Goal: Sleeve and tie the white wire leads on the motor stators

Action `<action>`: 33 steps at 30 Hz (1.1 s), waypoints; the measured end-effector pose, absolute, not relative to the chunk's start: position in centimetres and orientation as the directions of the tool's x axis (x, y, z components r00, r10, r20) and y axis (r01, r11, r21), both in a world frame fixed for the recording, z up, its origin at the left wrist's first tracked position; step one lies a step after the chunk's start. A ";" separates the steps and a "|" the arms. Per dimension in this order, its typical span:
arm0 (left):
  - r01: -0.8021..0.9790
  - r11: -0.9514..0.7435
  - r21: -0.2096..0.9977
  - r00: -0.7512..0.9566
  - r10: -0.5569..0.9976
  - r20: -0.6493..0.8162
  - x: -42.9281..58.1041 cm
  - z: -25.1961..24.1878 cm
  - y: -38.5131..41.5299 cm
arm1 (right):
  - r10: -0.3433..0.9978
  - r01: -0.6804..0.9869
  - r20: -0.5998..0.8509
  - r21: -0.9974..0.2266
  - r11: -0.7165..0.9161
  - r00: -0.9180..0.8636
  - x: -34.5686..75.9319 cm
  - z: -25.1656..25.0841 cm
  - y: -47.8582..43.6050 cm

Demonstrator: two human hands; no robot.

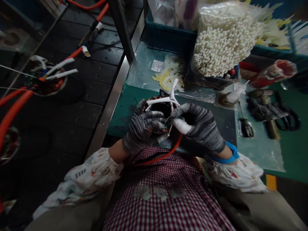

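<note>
A ring-shaped motor stator (151, 104) with copper windings lies at the table's front edge, close to the apron. White insulating sleeves (160, 100) stick out over its top, and an orange cable (166, 155) curves from its near side toward my lap. My left hand (142, 128), in a grey striped glove, curls around the stator's left and near side. At the right side, my right hand (196, 123), gloved with white wrapping on the thumb, pinches what looks like a thin wire (170, 130). The fingertips partly hide the wire and the near rim.
A clear bag of small white pieces (221, 45) leans on a blue bin (166, 40). Yellow insulation strips (168, 77) lie ahead. To the right are a screwdriver (245, 125), a hammer (271, 125), scissors (292, 119) and a red can (274, 75). More stators (51, 85) stand on the left conveyor.
</note>
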State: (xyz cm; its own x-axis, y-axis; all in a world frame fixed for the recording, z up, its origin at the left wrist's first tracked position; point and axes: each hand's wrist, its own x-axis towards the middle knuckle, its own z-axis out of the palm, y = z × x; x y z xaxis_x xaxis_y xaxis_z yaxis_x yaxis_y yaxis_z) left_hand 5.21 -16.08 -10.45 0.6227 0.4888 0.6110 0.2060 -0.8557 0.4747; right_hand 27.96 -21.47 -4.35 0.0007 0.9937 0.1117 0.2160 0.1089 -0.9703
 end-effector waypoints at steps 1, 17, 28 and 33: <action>0.215 -0.855 0.471 0.623 0.492 0.608 5.2 -10.5 -16.1 | 0.994 0.227 0.110 -0.968 0.110 -0.014 28.0 -4.3 -21.4; 0.210 -0.839 0.501 0.629 0.508 0.588 5.2 -10.2 -15.9 | 0.986 0.287 0.149 -0.944 0.165 -0.077 28.2 -4.6 -21.7; 0.197 -0.850 0.488 0.627 0.492 0.604 5.3 -9.8 -16.2 | 0.996 0.403 0.055 -0.912 0.079 -0.070 28.3 -7.2 -25.5; 0.229 -0.845 0.482 0.635 0.506 0.584 5.4 -9.6 -16.3 | 0.934 0.235 0.031 -0.964 0.122 -0.356 27.5 -5.3 -24.3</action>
